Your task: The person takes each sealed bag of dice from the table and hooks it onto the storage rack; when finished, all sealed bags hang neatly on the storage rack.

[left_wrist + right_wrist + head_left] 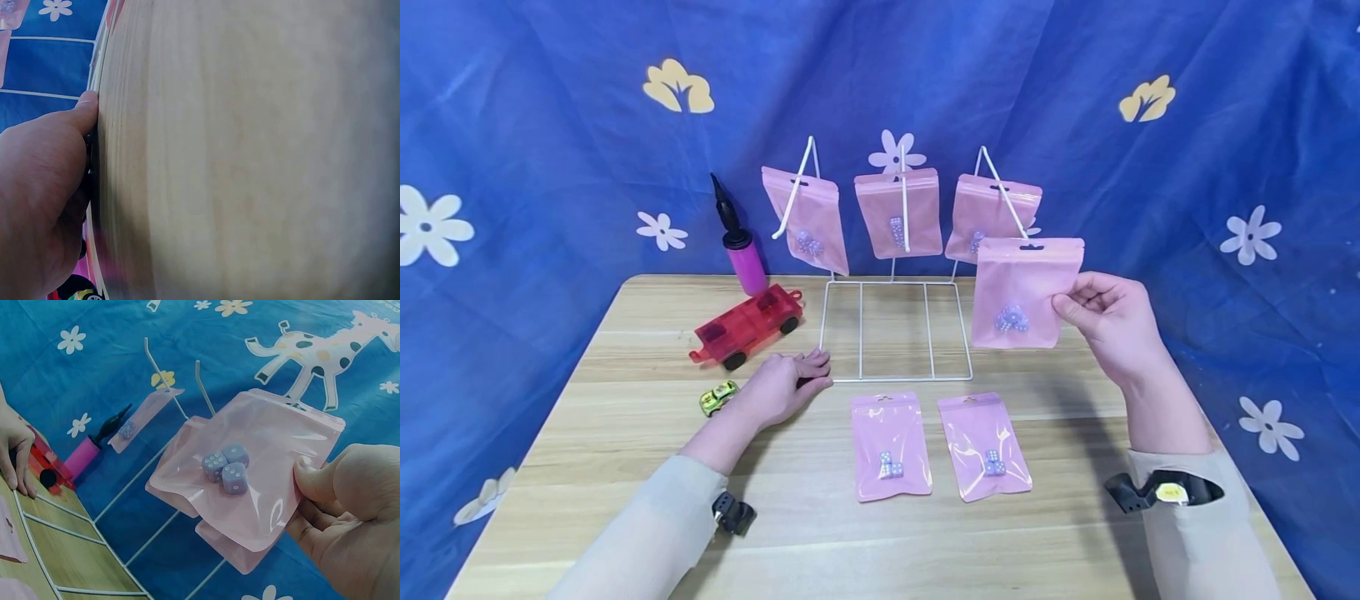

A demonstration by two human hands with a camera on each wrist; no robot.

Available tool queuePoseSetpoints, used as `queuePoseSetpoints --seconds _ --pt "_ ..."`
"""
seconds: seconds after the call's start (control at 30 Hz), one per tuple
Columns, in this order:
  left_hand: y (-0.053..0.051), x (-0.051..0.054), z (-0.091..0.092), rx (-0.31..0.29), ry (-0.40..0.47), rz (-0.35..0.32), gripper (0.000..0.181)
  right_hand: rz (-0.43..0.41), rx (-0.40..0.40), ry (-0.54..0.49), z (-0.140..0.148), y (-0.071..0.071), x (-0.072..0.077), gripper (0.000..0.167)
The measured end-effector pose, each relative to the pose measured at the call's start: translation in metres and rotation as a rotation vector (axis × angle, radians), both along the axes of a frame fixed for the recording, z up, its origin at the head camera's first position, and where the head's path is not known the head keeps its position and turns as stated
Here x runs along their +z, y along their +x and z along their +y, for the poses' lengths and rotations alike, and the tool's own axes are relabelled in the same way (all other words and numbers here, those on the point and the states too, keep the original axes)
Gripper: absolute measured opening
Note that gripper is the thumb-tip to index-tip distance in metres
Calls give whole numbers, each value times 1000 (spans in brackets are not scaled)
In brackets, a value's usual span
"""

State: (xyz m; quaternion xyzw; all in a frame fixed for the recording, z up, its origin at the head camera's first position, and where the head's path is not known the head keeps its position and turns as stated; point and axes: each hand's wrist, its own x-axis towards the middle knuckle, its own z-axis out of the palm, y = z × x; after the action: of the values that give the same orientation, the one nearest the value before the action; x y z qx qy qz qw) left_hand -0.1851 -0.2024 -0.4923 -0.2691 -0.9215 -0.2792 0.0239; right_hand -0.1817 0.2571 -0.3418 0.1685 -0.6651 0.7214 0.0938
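My right hand [1108,321] pinches the edge of a pink zip bag [1026,292] between thumb and fingers, in front of the wire rack's right hook. Purple dice [226,469] show through its film. In the head view its slot lies close to the hook's tip; whether the tip is inside I cannot tell. At the front left corner of the white wire rack [895,380], my left hand [782,385] holds the base with thumb and fingers. Similar bags hang on the left hook [808,221], the middle hook [880,217] and the right hook [988,208].
Two pink bags of dice, one on the left [891,433] and one on the right [981,433], lie in front of the rack. Left of it are a red toy wagon [748,321], a small green car [718,397] and a purple-black pump [747,262]. A blue curtain [550,125] hangs behind.
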Motion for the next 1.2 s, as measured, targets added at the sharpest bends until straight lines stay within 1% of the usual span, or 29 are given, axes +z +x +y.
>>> queuePoseSetpoints --seconds 0.13,0.27,0.47,0.57,0.7,0.9,0.97,1.1,1.13,1.2 --pt "-1 0 0 -4 -1 5 35 -14 0 -28 2 -5 -3 16" --pt "-1 1 -1 -1 3 6 34 -33 25 -52 2 -11 -6 15" --pt "-1 -2 -1 5 4 17 33 -60 32 -49 -1 -24 -11 9" --pt "-1 -3 0 5 8 20 32 -76 29 -51 -4 -30 -14 12" --pt "-1 -4 0 3 9 19 32 -92 16 -68 -9 -39 -16 15" --pt "-1 -6 -1 3 15 21 32 -122 -16 -100 -15 -51 -17 15" --pt "-1 -6 -1 3 16 21 33 -131 -35 -101 -16 -53 -19 14" --pt "-1 -5 -1 0 19 16 33 -140 -61 -98 -13 -55 -22 6" --pt "-1 -5 -1 2 19 13 33 -140 -66 -95 -12 -55 -24 6" --pt "-1 -4 0 7 19 4 33 -144 -75 -83 -8 -55 -27 10"
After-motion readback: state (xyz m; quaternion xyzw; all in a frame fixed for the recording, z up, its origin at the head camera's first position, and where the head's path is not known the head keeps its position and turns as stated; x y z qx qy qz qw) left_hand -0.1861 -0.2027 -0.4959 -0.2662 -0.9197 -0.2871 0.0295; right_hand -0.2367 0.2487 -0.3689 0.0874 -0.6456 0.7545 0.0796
